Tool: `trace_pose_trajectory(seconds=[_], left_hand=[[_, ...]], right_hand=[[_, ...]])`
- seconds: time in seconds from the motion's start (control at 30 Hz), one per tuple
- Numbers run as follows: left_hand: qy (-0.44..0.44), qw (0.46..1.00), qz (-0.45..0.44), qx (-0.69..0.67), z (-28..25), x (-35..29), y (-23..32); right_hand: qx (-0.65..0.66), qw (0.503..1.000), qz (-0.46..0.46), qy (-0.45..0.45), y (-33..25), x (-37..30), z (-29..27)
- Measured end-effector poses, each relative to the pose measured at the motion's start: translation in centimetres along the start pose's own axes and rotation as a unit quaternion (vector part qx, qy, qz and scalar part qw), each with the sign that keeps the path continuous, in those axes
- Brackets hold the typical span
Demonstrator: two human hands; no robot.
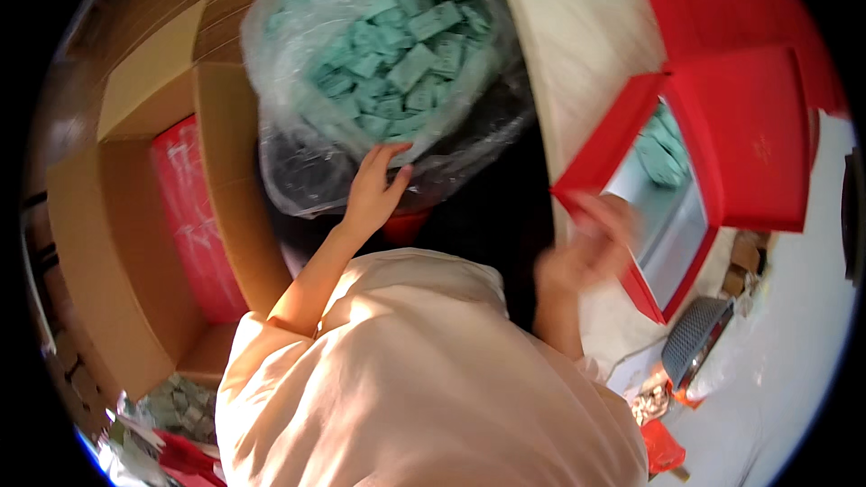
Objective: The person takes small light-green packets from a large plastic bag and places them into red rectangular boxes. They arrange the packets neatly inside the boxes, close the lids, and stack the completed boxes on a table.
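Note:
My left hand (374,189) rests at the near edge of a large clear plastic bag (284,63), with its fingers spread and nothing in them. Inside the bag lies a heap of small pale-green packets (410,63). My right hand (595,243) is beside the near left edge of an open red box (595,153). Motion smears its fingers, so whether it holds anything is hidden. Several of the same green packets (663,149) sit toward the far end of the box's white interior. The box's red lid (744,140) is folded back to the right.
To the left stands an open cardboard carton (117,243) with a red wrapped box (194,216) inside. More red boxes (740,18) lie at the far right. A grey perforated basket (695,338) and an orange wrapper (663,446) are at the lower right.

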State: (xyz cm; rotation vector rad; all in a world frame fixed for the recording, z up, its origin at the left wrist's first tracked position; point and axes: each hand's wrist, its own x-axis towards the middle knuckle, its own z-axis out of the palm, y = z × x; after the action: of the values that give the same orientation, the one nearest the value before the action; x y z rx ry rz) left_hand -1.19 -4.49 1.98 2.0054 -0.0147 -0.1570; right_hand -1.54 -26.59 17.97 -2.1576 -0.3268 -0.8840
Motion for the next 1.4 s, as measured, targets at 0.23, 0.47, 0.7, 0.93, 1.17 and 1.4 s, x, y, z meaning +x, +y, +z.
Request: trace_pose_trajectory(seconds=[0.23,0.47,0.7,0.93,1.17,1.4], left_hand=[[0.088,0.920,0.112,0.365,-0.1,1.5,-7.6],[-0.004,0.947,-0.067,0.315,-1.3,-1.8,-7.7],[0.061,0.972,0.011,0.228,-2.3,-3.0,-8.3],[0.051,0.988,-0.056,0.134,-2.9,-1.8,-8.7],[0.042,0.985,-0.111,0.122,-2.9,-1.0,-8.9],[0.103,0.991,-0.042,0.072,-1.5,-1.5,-11.3]], right_hand=[[0.042,0.944,0.041,-0.326,9.3,-7.3,22.0],[-0.141,0.719,0.074,-0.677,13.5,-9.9,27.7],[0.047,0.811,0.399,-0.426,16.6,-4.7,36.8],[0.159,0.776,0.432,-0.431,15.3,-2.5,44.8],[0.079,0.806,0.374,-0.452,15.5,-3.5,52.1],[0.171,0.835,0.373,-0.367,18.9,-4.4,53.0]])
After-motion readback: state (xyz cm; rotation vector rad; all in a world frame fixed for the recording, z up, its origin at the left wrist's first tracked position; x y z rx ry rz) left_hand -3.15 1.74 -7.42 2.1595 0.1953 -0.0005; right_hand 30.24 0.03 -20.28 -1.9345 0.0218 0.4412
